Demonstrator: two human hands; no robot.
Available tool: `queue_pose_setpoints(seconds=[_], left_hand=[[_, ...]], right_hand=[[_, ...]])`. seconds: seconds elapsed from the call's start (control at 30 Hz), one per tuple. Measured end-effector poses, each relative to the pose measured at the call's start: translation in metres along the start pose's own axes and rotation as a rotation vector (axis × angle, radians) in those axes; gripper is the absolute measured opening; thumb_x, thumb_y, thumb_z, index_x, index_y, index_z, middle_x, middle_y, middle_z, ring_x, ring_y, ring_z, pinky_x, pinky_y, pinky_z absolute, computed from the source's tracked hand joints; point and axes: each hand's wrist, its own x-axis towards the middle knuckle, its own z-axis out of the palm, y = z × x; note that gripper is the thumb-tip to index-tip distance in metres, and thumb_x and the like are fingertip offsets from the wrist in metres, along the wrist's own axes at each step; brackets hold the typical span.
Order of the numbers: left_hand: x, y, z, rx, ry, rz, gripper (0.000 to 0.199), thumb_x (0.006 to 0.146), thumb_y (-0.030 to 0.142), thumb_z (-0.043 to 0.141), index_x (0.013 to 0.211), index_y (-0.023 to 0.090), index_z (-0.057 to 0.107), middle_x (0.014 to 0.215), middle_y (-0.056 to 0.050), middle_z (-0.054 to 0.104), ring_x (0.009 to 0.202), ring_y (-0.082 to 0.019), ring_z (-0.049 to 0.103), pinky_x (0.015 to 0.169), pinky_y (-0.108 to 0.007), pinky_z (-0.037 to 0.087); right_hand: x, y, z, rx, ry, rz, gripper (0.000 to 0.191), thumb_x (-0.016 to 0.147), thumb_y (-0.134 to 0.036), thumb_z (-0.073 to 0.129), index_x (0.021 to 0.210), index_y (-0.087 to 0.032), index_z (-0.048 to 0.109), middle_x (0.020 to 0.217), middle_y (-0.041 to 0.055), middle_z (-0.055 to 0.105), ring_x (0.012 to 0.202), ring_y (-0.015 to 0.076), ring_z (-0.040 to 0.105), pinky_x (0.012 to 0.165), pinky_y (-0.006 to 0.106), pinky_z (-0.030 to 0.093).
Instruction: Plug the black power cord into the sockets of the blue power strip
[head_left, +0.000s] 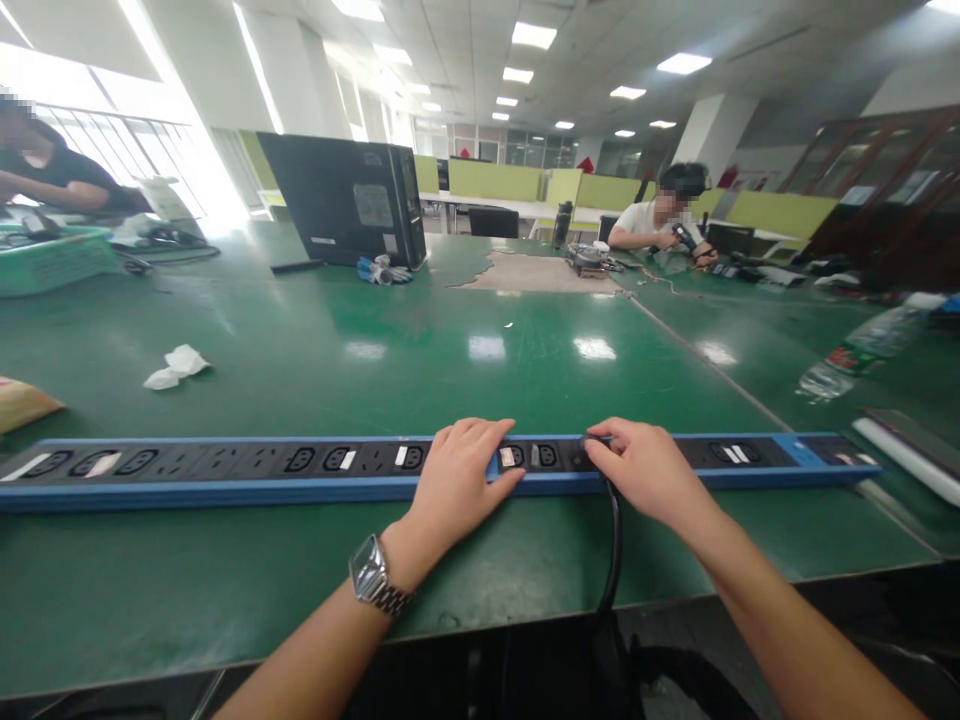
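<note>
A long blue-and-black power strip (247, 492) lies across the near part of the green table, its sockets facing up. Over its middle, my left hand (459, 478) grips the strip, fingers across the top toward the far edge and thumb at the right. That wrist wears a metal watch (369, 570). Farther right, my right hand (641, 465) pinches a black plug (589, 450) at one of the sockets; my fingers partly cover it, so I cannot tell how deep it sits. Its black power cord (616, 550) drops over the table's front edge.
A black computer tower (352, 205) stands at the back, with gloves (384, 270) beside it. Crumpled tissue (177, 367) lies left, near a green basket (60, 262). A plastic bottle (862, 350) lies right. Two people sit across the table, one holding a tool.
</note>
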Motion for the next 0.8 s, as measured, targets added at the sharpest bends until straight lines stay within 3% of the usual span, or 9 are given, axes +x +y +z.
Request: queue_pose_setpoints(seconds=[0.13,0.27,0.47,0.63,0.8], left_hand=[[-0.007,-0.007,0.003,0.034,-0.015,0.012,0.042,0.088,0.039,0.063,0.124,0.019,0.057,0.121,-0.008,0.066,0.115,-0.028,0.056,0.100,-0.047,0.041],[-0.007,-0.006,0.004,0.042,-0.011,0.022,0.036,0.089,0.041,0.061,0.119,0.022,0.060,0.121,-0.007,0.067,0.113,-0.027,0.058,0.099,-0.046,0.041],[-0.005,-0.005,0.003,0.048,-0.026,0.015,0.035,0.089,0.042,0.061,0.118,0.022,0.061,0.122,-0.007,0.068,0.114,-0.026,0.059,0.099,-0.046,0.040],[-0.005,-0.005,0.002,0.054,-0.034,0.002,0.035,0.089,0.042,0.061,0.118,0.022,0.062,0.123,-0.007,0.067,0.114,-0.026,0.059,0.099,-0.046,0.039],[-0.006,-0.005,0.001,0.045,-0.034,0.005,0.036,0.089,0.043,0.062,0.119,0.021,0.063,0.123,-0.007,0.067,0.114,-0.026,0.059,0.099,-0.046,0.039]], right_hand=[[0.010,-0.009,0.006,-0.192,0.003,-0.086,0.031,0.084,-0.034,0.049,0.093,-0.019,0.076,0.077,0.0062,0.074,0.071,0.0213,0.065,0.062,0.030,0.040],[0.011,-0.008,0.008,-0.321,0.026,-0.116,0.029,0.086,-0.030,0.049,0.089,-0.021,0.076,0.079,0.0079,0.075,0.075,0.0226,0.068,0.065,0.030,0.043],[0.000,-0.011,0.010,-0.359,0.008,-0.117,0.033,0.091,-0.032,0.045,0.098,-0.020,0.075,0.086,0.0104,0.075,0.084,0.0245,0.070,0.073,0.032,0.047],[0.000,-0.027,0.008,-0.438,-0.041,-0.052,0.033,0.091,-0.030,0.043,0.096,-0.019,0.074,0.089,0.0136,0.074,0.083,0.0270,0.070,0.071,0.035,0.047],[-0.001,-0.024,0.006,-0.431,-0.059,-0.089,0.033,0.092,-0.030,0.043,0.099,-0.017,0.073,0.088,0.0145,0.074,0.085,0.0262,0.070,0.072,0.033,0.047]])
